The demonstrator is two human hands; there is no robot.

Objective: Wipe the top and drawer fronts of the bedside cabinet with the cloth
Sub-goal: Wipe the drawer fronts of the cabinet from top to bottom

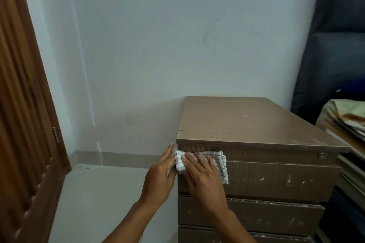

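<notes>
The brown wood-grain bedside cabinet (256, 124) stands against the pale wall, its bare top showing and three drawer fronts below. A folded white checked cloth (219, 161) lies pressed against the upper left of the top drawer front (276, 179). My right hand (201, 173) lies flat on the cloth, fingers spread, holding it to the drawer. My left hand (160, 175) is at the cabinet's left front corner, fingers on the cloth's left end. White specks mark the drawer fronts.
A brown wooden door (25, 124) stands open at the left. A dark blue upholstered headboard (335, 55) and a stack of folded fabric and boards (347, 124) sit at the right. Pale tiled floor (108, 193) lies left of the cabinet.
</notes>
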